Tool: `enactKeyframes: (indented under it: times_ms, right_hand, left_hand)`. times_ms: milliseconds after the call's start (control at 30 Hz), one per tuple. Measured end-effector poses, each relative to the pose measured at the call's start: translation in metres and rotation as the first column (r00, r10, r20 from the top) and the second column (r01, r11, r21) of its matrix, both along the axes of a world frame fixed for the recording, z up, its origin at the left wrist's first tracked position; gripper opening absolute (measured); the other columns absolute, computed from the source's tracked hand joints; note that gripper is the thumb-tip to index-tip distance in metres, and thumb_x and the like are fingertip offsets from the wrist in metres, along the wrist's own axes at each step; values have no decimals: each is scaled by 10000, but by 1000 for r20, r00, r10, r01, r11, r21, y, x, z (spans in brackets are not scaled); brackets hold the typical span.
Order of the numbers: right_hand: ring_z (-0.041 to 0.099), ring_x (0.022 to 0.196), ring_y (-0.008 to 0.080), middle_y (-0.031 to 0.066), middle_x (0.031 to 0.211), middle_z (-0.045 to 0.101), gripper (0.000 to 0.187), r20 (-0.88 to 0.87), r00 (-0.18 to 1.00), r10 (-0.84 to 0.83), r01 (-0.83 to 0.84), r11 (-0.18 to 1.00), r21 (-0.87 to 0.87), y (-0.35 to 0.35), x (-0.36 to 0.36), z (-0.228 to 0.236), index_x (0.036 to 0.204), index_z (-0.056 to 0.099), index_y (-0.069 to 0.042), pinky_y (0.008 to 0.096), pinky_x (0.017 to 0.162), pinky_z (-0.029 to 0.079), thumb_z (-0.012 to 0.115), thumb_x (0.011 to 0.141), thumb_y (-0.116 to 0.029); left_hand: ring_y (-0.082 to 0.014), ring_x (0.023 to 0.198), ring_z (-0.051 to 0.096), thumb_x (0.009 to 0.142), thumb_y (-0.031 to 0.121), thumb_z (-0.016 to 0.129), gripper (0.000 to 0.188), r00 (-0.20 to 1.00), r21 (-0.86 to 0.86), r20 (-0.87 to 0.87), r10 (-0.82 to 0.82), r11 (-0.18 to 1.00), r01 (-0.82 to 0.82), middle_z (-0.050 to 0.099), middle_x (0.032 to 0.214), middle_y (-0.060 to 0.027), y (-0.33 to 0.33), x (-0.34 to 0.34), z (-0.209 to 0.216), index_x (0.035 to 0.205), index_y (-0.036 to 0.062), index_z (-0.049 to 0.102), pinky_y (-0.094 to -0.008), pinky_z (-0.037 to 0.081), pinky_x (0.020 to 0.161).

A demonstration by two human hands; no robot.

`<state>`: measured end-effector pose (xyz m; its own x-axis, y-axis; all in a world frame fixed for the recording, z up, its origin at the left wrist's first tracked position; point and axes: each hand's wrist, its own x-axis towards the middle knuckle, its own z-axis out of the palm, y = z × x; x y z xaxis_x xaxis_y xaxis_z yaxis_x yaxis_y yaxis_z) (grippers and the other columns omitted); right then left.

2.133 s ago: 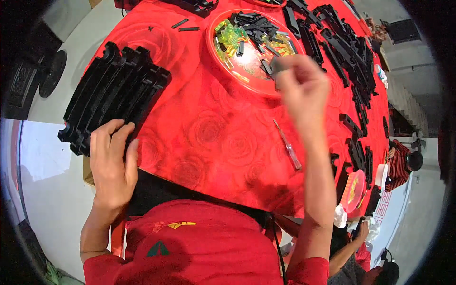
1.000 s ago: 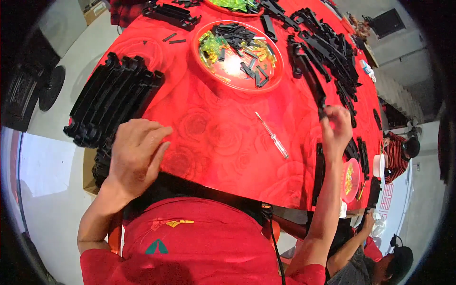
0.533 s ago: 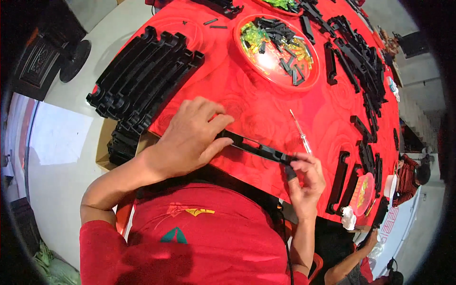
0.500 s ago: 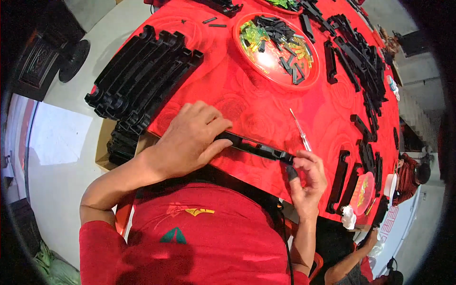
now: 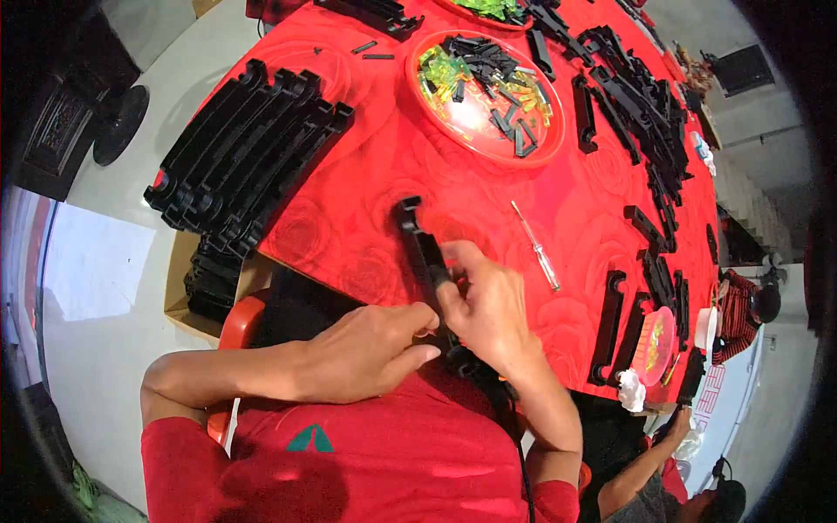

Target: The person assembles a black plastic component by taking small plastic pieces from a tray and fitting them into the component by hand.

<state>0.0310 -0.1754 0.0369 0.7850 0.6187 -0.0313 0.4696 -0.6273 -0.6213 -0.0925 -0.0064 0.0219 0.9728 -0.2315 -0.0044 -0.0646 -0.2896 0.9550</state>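
Observation:
A long black plastic strip with notched ends (image 5: pixel 421 244) stands slantwise over the table's near edge, its far end on the red cloth side and its lower end close to my shirt. My right hand (image 5: pixel 488 309) is closed around its middle, thumb along the near side; a dark cover shows on that thumb. Just left of the strip's lower part is my left hand (image 5: pixel 375 349), fingers curled and thumb close to the forefinger. Whatever lies between those fingertips is too small to make out. A clear-handled screwdriver (image 5: pixel 542 261) lies on the cloth to the right.
Black strips are stacked at the left (image 5: pixel 248 148), above a cardboard box (image 5: pixel 179 301) holding more. A red round tray (image 5: pixel 418 113) carries small black, green and yellow pieces. More strips (image 5: pixel 645 105) heap at the right, near a pink basket (image 5: pixel 643 349). Another person's arm (image 5: pixel 645 462) reaches in.
The strip has swung from lying crosswise to pointing away from me, and come nearer my body. My right hand moved left to its middle; my left hand left its end and came down beside it.

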Motion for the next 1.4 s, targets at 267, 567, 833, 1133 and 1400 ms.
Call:
enactKeyframes:
  times_ms: [267, 567, 833, 1133, 1400]
  right_hand:
    - [686, 787, 393, 174, 824, 645, 235, 278, 788, 549, -488, 832, -263, 22, 48, 30, 1067, 678, -66, 524, 630, 534, 606, 843, -63]
    - [754, 900, 297, 176, 983, 773, 224, 268, 963, 25, -12, 999, -50, 2, 169, 25, 1101, 782, -57, 397, 793, 577, 675, 910, -109]
    - [742, 919, 380, 195, 1006, 764, 258, 489, 872, -18, 120, 976, -179, 26, 250, 2, 1119, 795, -116, 475, 822, 575, 702, 895, -204]
    - [695, 990, 376, 164, 1064, 700, 386, 408, 816, 410, -465, 884, 40, 113, 206, -21, 1219, 752, -111, 478, 873, 547, 624, 856, -78]
    - [703, 1022, 320, 160, 1123, 700, 389, 294, 901, 319, -344, 938, 35, 51, 200, -3, 1222, 746, -88, 411, 900, 554, 691, 839, -45]
  left_hand:
    - [-373, 1046, 617, 831, 127, 810, 417, 794, 382, 590, 145, 817, -432, 639, 1131, -170, 41, 39, 20, 1199, 41, 635, -464, 502, 872]
    - [-370, 1044, 613, 824, 110, 795, 390, 877, 342, 478, 39, 912, -227, 628, 1132, -139, 54, 48, -27, 1181, 71, 643, -465, 487, 870]
    - [-302, 994, 599, 787, 93, 768, 273, 882, 371, 472, 18, 903, -217, 627, 1096, -79, 51, 51, -31, 1047, 116, 688, -415, 467, 798]
    - [-299, 961, 618, 788, 122, 818, 239, 905, 365, 426, 5, 914, -177, 650, 1094, -74, 53, 52, -29, 1012, 119, 736, -427, 484, 798]
    - [-294, 959, 618, 794, 107, 811, 211, 903, 302, 430, 0, 943, -144, 652, 1085, -76, 52, 49, -30, 992, 104, 739, -420, 488, 804]
